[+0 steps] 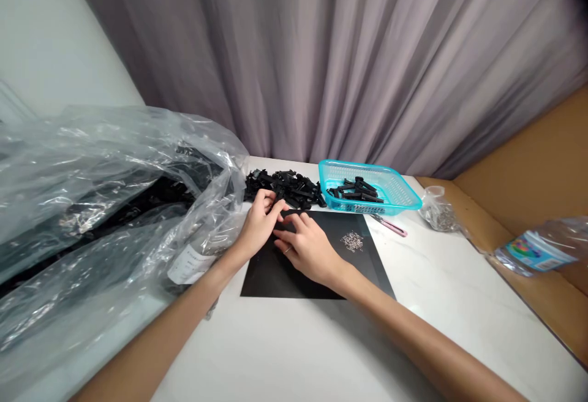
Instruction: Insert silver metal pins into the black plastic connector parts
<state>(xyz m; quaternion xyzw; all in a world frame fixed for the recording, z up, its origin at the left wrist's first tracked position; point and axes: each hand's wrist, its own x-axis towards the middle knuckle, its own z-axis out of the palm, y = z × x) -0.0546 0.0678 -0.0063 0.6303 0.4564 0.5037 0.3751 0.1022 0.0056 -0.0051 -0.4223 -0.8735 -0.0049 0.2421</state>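
My left hand [261, 223] is closed, thumb and fingers pinched together at the front edge of a pile of black plastic parts [298, 189]. What lies between its fingertips is dark and I cannot make it out. Close beside it, my right hand [305, 246], with a ring on one finger, curls over the black mat [271, 276]. Its fingertips almost meet those of the left hand, and the hand itself hides whatever they grip. On the mat to the right of my right hand lies a small heap of tiny metal pieces [352, 241], like screws or pins.
A turquoise basket [399, 197] holding several black parts [358, 189] stands behind the mat. Right of the mat are a pink-handled cutter [390, 226], a clear bag of small pieces [438, 211] and a plastic bottle [535, 250]. Large clear plastic bags [114, 138] crowd the left.
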